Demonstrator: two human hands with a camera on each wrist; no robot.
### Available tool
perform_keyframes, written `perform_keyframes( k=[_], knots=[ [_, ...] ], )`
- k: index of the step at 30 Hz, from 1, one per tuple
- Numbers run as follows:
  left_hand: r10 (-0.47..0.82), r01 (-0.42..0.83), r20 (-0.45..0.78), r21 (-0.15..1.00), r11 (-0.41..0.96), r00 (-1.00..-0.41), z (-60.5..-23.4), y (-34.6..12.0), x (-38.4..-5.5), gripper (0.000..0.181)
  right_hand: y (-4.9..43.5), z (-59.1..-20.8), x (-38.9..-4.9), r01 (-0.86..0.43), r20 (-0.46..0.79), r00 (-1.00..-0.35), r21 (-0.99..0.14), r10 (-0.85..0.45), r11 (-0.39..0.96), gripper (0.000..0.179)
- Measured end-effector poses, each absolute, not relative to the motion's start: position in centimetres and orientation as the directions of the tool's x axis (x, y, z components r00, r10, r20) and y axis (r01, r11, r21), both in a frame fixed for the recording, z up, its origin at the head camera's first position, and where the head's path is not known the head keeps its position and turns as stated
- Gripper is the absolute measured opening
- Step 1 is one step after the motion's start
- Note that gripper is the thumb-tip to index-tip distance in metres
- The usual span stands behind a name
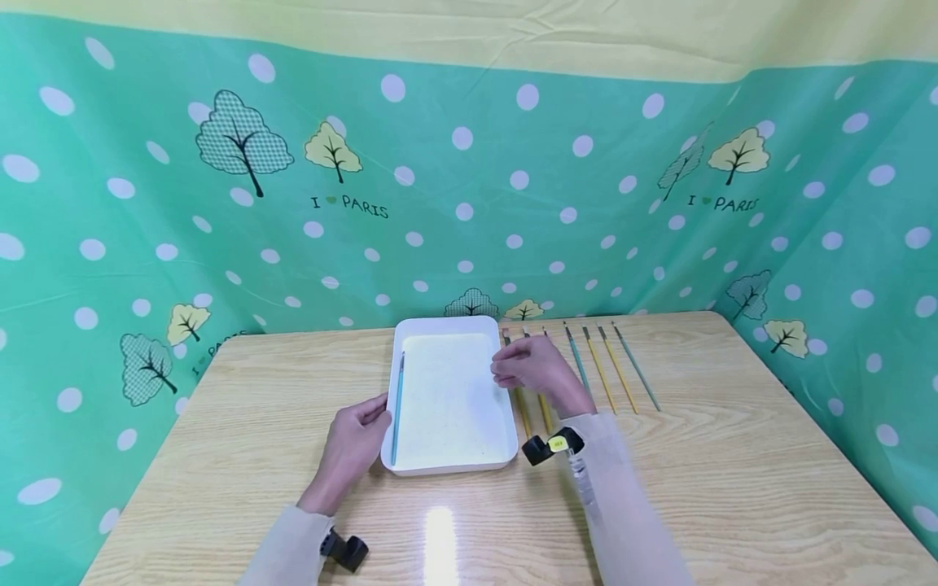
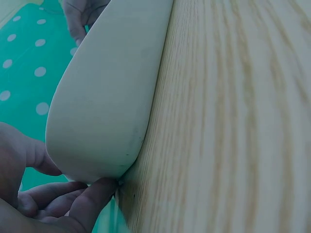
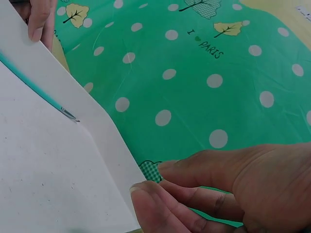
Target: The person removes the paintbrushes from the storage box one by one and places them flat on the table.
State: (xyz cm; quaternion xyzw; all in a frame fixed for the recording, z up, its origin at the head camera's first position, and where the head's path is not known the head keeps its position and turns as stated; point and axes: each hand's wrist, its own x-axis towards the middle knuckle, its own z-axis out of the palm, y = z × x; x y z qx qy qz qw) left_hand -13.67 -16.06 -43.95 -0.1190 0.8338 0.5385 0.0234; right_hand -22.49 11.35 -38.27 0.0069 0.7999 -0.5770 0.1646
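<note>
A white rectangular tray lies on the wooden table in front of me. Along its inner left side rests a paintbrush with a blue-green handle, bristles pointing away. My left hand holds the tray's left edge near the front corner, thumb by the rim and fingers against the outer wall, as the left wrist view shows. Over the right rim hovers my right hand, fingers loosely bent. Nothing shows between its thumb and fingers in the right wrist view. It partly covers the nearest brushes beside the tray.
Several more paintbrushes lie in a row right of the tray, among them a yellow-handled brush and a green-handled brush. A green polka-dot cloth hangs behind the table. Cameras are strapped to both wrists.
</note>
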Motion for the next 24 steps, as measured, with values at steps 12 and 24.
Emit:
perform_keyframes(
  k=[12, 24],
  knots=[
    [-0.171, -0.223, -0.167, 0.891, 0.396, -0.971, -44.0, -16.1, -13.7, 0.046, 9.7, -38.6, -21.9, 0.183, -0.276, -0.933, -0.917, -0.231, 0.355, 0.017],
    [-0.17, -0.214, -0.158, 0.893, 0.397, -0.973, -43.9, -16.1, -13.6, 0.045, 8.6, -39.0, -21.5, 0.204, -0.301, -0.923, -0.911, -0.239, 0.36, 0.013]
  ],
)
